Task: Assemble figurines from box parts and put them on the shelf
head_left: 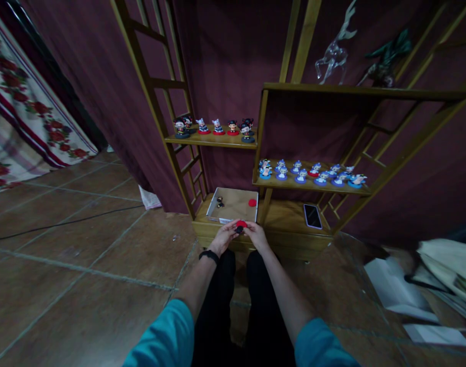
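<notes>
In front of the shallow box, my left hand (223, 239) and my right hand (256, 236) come together with closed fingers on a small toy figure (239, 230). Its dark part is towards me, and a red round piece (241, 223) like a base lies against it; whether the two are joined I cannot tell. Fingers hide some of both. Inside the cardboard box (236, 208) sit a red disc (252, 203) at the right and small black-and-gold figure pieces (219, 202) at the left.
Several figurines on red and dark bases stand on the left shelf (213, 140). The lower right shelf (313, 186) bears several blue and purple ones. A phone (312, 216) lies on the cabinet top. A clear deer ornament (334, 58) stands high up. White boxes (399, 290) lie at right.
</notes>
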The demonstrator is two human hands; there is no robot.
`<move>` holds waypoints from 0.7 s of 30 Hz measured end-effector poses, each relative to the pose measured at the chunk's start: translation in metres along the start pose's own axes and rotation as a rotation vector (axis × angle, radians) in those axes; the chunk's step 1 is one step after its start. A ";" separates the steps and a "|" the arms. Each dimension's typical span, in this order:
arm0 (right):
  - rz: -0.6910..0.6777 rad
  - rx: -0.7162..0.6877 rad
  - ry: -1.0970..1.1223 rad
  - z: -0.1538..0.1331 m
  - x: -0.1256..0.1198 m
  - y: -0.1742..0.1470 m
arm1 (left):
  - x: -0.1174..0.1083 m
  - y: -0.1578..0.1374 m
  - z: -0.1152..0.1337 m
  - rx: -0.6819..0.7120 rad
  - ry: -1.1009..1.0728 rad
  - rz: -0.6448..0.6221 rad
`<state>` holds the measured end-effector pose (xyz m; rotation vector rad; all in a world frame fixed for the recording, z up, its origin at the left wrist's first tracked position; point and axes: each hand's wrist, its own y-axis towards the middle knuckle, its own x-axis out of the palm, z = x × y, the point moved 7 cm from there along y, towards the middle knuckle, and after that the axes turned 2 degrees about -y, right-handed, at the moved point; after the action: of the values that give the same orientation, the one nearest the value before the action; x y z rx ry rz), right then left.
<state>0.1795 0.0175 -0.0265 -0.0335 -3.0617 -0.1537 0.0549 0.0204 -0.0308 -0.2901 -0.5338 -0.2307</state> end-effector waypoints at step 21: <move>-0.096 0.015 0.021 0.000 0.004 -0.002 | -0.006 0.005 0.001 0.134 0.073 0.029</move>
<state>0.1758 0.0155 -0.0264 0.1160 -3.0447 -0.1351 0.0516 0.0265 -0.0344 -0.1586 -0.4700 -0.1762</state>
